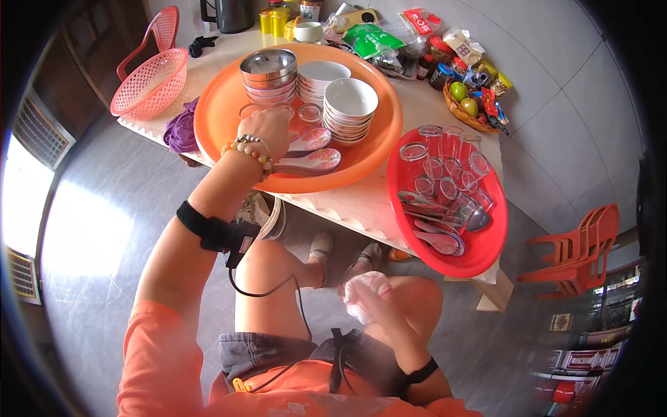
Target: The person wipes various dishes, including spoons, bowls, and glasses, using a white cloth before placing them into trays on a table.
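My left hand reaches into the large orange plastic basin, over clear drinking glasses that stand in a row there. Its fingertips are hidden behind the hand, so its grip on a glass does not show. Beside it lie stacked flower-patterned soup spoons. Metal bowls top one stack behind the hand, and white bowls form other stacks. Over my lap my right hand, slightly blurred, holds a white cloth with pink edging.
A red basin at the table's right end holds glasses, spoons and a ladle. A pink openwork basket and purple cloth are at left. Jars, packets and a fruit basket line the wall. Stacked red chairs stand right.
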{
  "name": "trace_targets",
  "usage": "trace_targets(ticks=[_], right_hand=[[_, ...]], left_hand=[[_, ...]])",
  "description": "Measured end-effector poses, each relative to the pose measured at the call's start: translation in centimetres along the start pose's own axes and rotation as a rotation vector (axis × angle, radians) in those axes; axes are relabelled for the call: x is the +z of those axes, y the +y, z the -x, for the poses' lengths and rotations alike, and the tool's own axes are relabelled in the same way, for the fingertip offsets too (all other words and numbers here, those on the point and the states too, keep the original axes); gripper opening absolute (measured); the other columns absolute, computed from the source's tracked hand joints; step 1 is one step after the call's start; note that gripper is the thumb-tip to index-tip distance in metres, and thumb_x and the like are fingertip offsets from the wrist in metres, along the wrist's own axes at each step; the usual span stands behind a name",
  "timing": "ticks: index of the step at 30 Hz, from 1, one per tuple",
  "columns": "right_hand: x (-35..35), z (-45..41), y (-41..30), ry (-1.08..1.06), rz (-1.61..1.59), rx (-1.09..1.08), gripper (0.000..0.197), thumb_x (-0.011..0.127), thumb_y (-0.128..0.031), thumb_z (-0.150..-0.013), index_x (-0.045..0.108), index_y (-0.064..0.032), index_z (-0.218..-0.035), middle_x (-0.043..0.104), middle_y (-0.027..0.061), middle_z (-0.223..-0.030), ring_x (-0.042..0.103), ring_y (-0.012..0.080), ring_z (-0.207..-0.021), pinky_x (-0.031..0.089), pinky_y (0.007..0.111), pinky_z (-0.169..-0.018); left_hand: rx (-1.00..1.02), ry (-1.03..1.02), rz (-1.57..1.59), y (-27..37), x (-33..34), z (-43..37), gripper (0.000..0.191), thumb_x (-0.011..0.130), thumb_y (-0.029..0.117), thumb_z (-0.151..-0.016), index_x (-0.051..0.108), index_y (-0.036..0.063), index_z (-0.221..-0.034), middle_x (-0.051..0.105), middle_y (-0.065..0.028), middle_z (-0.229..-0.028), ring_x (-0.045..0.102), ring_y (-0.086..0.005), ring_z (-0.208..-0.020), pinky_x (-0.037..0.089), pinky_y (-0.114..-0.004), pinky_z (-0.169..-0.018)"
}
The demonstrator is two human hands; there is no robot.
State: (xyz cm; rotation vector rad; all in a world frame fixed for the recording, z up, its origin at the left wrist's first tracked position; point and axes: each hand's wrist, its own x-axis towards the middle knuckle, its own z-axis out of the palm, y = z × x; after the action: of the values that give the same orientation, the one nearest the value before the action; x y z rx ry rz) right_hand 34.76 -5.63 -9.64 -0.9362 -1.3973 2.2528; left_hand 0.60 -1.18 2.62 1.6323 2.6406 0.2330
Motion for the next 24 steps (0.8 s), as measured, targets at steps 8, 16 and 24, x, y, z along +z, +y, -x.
trace_targets(ticks=[8,16,24], right_hand=[[0.5,0.8,1.3,0.035,-0.111,0.074,0.031,0.050,-0.007,-0.093,0.052,-0.0034,-0.063,0.056,0.0055,-0.066,0.048,0.0089,-0.053,0.037,0.024,-0.048],[0.5,1.2,0.8,-0.141,-0.178,0.014,0.032,0.048,-0.006,-0.094,0.041,-0.0041,-0.062,0.055,0.0108,-0.067,0.052,0.0158,-0.064,0.042,0.027,-0.059],[-1.6,2.0,4.0,0.028,0.024,-0.049,0.018,0.050,-0.002,-0.091,0.036,-0.0083,-0.082,0.058,0.0099,-0.069,0.054,0.0141,-0.056,0.042,0.026,-0.048]], left_hand=[[0.204,0.258,0.173,3.1,-1.9,2.6,0.024,0.065,0.027,-0.080,0.059,0.0076,-0.094,0.065,-0.0135,-0.087,0.063,-0.0327,-0.082,0.049,-0.044,-0.069],[0.827,-0.069,0.557,17.5,0.3,7.1,0.014,0.058,0.014,-0.083,0.061,0.0029,-0.092,0.063,-0.0155,-0.086,0.062,-0.0330,-0.082,0.051,-0.041,-0.071],[0.723,-0.731,-0.183,27.1,6.9,4.6,0.023,0.055,0.018,-0.082,0.068,0.0014,-0.092,0.066,-0.0207,-0.091,0.064,-0.0354,-0.089,0.052,-0.042,-0.074]])
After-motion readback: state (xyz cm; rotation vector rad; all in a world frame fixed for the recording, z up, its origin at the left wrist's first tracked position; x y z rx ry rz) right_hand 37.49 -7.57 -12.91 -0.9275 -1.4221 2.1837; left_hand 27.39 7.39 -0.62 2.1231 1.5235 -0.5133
